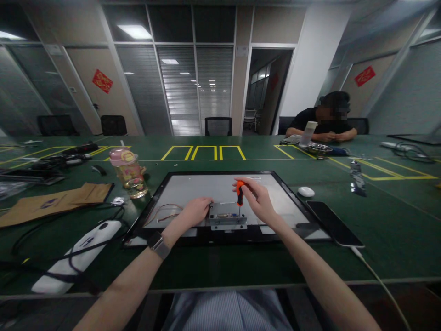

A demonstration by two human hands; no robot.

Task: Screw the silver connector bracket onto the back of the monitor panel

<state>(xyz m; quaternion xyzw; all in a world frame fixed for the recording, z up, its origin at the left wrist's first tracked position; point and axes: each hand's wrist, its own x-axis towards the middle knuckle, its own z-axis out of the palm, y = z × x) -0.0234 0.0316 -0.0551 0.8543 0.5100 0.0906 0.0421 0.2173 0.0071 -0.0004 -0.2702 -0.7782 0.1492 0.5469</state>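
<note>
My right hand (257, 197) is closed round the handle of an orange and black screwdriver (240, 192), held upright. Its thin shaft points down to the front of a metal bracket (228, 225) with a port panel and connectors. At the bracket's left end, my left hand (195, 212) grips it with closed fingers, their tips partly hidden. Both hands are above a black-framed display panel (186, 186) lying flat, with its pale back facing up. Thin reddish wires (160, 212) lie on the panel to the left of my left hand.
Left of the panel are a pink-lidded bottle (129, 172), a brown paper envelope (58, 202) and a white power strip (81, 257) with black cables. On the right lie a phone (335, 224) with its cable and a white case (306, 191). Another person (322, 119) sits across the table.
</note>
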